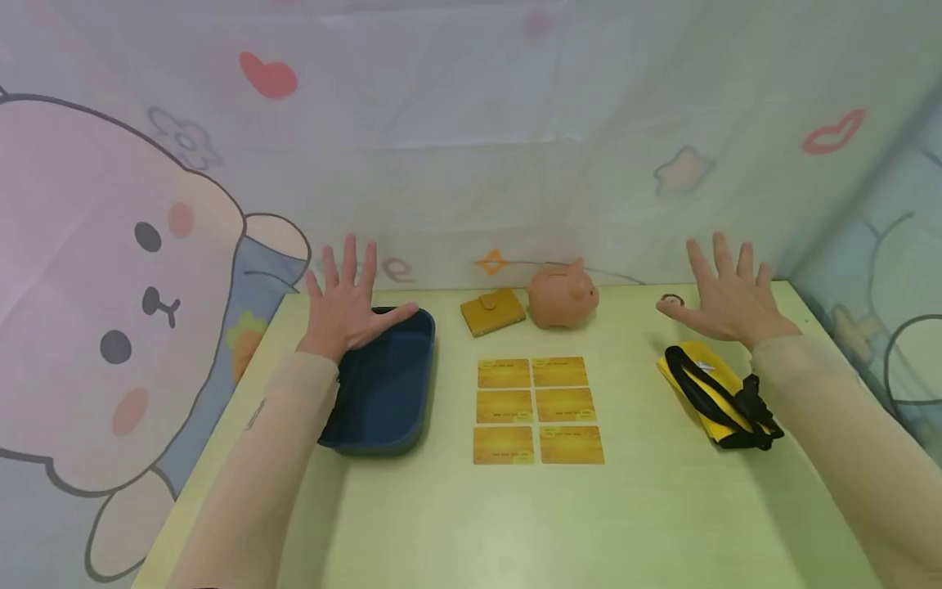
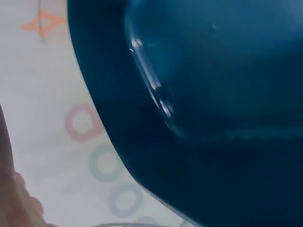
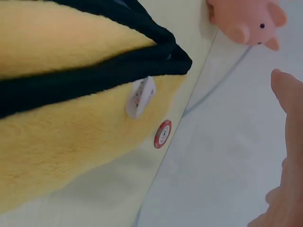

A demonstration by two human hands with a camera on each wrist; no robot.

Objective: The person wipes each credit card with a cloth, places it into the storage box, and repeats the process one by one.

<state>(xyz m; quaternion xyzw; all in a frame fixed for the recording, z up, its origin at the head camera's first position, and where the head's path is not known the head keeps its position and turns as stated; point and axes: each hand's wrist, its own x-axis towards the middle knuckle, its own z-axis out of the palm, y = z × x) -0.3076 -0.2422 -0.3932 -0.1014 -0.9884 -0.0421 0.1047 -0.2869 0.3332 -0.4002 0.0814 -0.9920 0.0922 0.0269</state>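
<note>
My left hand (image 1: 344,309) hovers with spread fingers over the far left part of a dark blue rectangular bin (image 1: 397,384); the bin fills most of the left wrist view. On the right, my right hand (image 1: 728,298) is held up, fingers spread and holding nothing, just beyond a folded yellow plush bag (image 1: 710,384) with black straps. A small round red-and-white chip (image 3: 163,134) lies near that bag, close to my right thumb in the head view. Several yellow-gold cards (image 1: 504,406) lie in two columns at mid-table.
Behind the cards sit a mustard wallet (image 1: 493,312) with a snap tab and a pink piggy bank (image 1: 562,296). The pale yellow-green table (image 1: 515,523) ends at a printed cloth backdrop (image 1: 471,164). More printed cloth hangs at both sides.
</note>
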